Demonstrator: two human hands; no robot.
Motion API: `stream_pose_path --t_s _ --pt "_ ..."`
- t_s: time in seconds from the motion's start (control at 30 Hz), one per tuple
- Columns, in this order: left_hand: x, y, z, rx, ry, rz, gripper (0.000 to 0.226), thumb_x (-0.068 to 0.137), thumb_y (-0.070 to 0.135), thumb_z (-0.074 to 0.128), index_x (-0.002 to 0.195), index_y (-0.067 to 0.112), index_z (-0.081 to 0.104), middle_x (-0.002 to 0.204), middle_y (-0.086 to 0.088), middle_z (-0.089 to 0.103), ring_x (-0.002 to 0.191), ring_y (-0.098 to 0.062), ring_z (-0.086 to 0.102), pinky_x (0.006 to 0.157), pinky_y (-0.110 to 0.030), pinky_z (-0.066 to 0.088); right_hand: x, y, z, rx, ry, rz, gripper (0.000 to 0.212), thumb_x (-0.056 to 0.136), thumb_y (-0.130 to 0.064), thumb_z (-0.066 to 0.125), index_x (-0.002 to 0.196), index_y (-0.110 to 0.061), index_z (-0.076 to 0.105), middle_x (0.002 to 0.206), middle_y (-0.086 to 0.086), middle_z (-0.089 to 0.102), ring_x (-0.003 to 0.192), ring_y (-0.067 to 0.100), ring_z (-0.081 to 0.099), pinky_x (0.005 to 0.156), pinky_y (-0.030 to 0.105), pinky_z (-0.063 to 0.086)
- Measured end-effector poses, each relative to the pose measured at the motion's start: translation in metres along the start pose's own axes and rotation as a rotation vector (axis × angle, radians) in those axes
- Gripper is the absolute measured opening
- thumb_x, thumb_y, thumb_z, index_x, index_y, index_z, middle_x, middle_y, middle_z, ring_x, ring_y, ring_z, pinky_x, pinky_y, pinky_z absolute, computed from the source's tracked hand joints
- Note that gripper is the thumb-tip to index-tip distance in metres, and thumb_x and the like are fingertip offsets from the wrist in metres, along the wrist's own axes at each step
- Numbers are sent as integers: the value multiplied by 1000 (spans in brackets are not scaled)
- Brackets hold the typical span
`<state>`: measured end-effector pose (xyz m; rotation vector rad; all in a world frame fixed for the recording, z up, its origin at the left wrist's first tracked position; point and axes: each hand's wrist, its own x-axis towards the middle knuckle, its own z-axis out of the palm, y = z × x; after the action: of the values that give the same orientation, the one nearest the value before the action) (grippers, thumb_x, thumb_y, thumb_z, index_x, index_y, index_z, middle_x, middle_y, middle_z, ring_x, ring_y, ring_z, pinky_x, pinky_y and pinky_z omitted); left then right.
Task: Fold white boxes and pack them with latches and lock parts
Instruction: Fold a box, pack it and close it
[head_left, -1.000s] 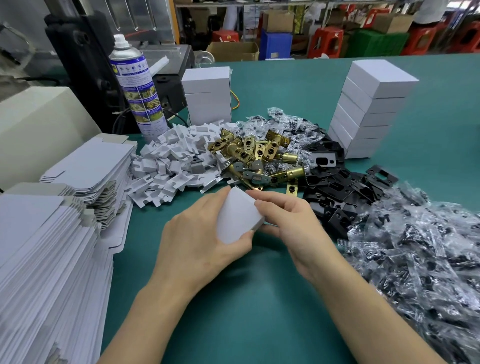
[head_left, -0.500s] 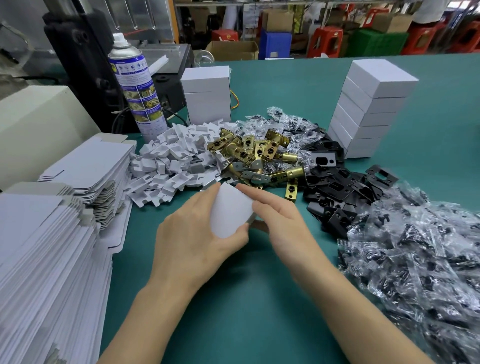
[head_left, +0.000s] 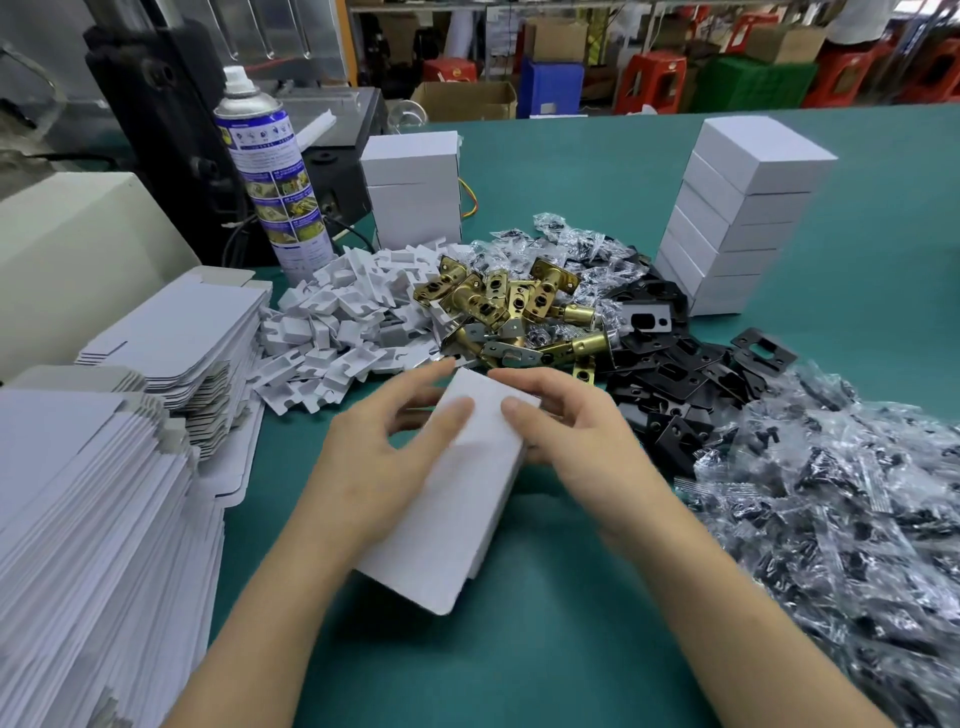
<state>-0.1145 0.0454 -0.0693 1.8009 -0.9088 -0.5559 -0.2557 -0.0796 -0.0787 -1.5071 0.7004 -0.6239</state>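
Head view, spray can (head_left: 271, 176) label illegible, white box (head_left: 457, 499)

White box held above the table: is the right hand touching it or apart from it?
Touching. The head view shows the right hand with its thumb lying on the top face of the white box and its fingers wrapped round the box's right edge.

white box (head_left: 457, 499): long, tilted, gripped between left hand (head_left: 374, 457) and right hand (head_left: 576, 441)
brass latches (head_left: 514, 306): heaped just beyond both hands
black plates (head_left: 675, 364): piled right of right hand
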Motion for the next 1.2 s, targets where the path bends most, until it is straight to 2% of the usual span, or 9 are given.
stream_pose_path --t_s 0.17,0.5,0.63,0.73,0.83,0.93,1.07,1.13,1.2 --pt "2 0 -7 -350 -124 -188 36 86 58 62 119 51 74 116 10 78 93 -14 75 76 -38 60 1 -3 -8 -2 -86 31 18 103 -17 61 111 -25 75 99 1 78 100 23 74 90 49 61" --pt "6 -8 6 -372 -19 -197 15 99 21 70 91 28 80 80 3 73 58 -13 62 46 -23 50 0 -4 -8 -54 -114 39 23 104 -17 59 100 -25 79 99 8 76 89 18 70 91 51 57" --pt "7 -7 5 -457 27 -264 14 96 24 73 87 29 82 74 6 73 54 -10 62 45 -21 47 2 -4 -8 -1 -154 22 27 107 -20 52 110 -30 77 106 5 75 100 20 71 79 32 59" --pt "10 -8 3 -535 136 -295 15 99 19 68 87 21 78 73 8 74 55 -5 63 44 -18 45 2 -5 -15 -135 -210 -124 51 100 -1 46 128 -38 67 124 -15 69 118 14 62 96 34 56" --pt "10 -9 1 -548 124 -280 15 101 14 62 93 16 74 73 8 73 57 -4 66 43 -20 47 -1 -7 -16 -467 -282 -411 58 92 -8 71 140 -38 58 148 -23 52 139 -1 45 111 26 42" --pt "8 -12 5 -389 33 -239 23 104 12 56 90 16 74 74 -1 73 57 -9 66 42 -20 43 1 -2 -11 -464 -172 -490 38 84 -24 85 119 -26 72 122 -18 69 120 1 60 102 25 47" --pt "9 -19 2 376 21 161 23 99 14 63 112 31 71 102 19 68 92 -1 59 80 -23 46 7 0 -20 -387 -96 -357 31 85 -21 83 113 -30 74 104 -18 75 98 3 69 84 24 54" --pt "8 -20 -3 393 -171 246 49 90 18 70 131 42 57 125 27 61 117 5 54 100 -20 43 10 2 -25 -379 -100 -299 35 85 -19 83 111 -40 72 103 -22 75 97 1 70 85 27 57" --pt "6 -19 -1 260 -249 247 55 85 27 75 130 49 51 128 34 63 122 10 57 99 -7 40 10 2 -26 -371 -148 -249 35 84 -20 82 107 -44 70 104 -23 75 99 -1 71 88 30 59"
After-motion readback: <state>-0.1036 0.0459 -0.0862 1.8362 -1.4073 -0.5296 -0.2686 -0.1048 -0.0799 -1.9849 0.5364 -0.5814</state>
